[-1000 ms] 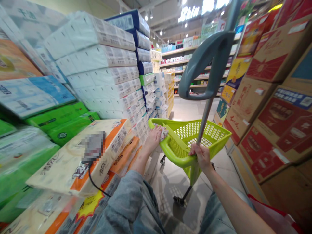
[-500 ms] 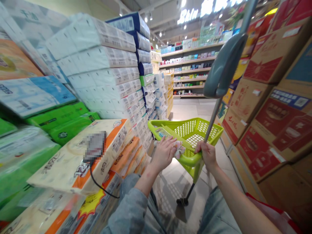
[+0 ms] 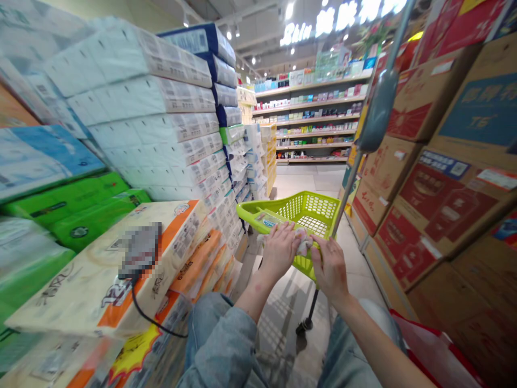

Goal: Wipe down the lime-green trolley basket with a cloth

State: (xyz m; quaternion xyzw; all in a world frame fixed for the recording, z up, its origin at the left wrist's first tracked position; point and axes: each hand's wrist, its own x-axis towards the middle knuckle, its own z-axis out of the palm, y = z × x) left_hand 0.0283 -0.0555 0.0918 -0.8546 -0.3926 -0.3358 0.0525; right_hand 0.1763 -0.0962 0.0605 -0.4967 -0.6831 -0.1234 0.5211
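- Clasping cloth (image 3: 304,243) over near edge of basket (image 3: 252,207) with left hand (image 3: 278,248).
- Touching basket's near right corner with right hand (image 3: 331,267) beside pole (image 3: 348,194); impossible to tell whether gripping.
- Flanked on left by stacked packs (image 3: 157,97), on right by cartons (image 3: 438,199).
- Faced, beyond basket's far edge, by shelves (image 3: 313,119).

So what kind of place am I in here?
Most likely a shop or supermarket: there are stacked packs of tissue, shelves lined with small goods, and a green shopping basket by your hands.
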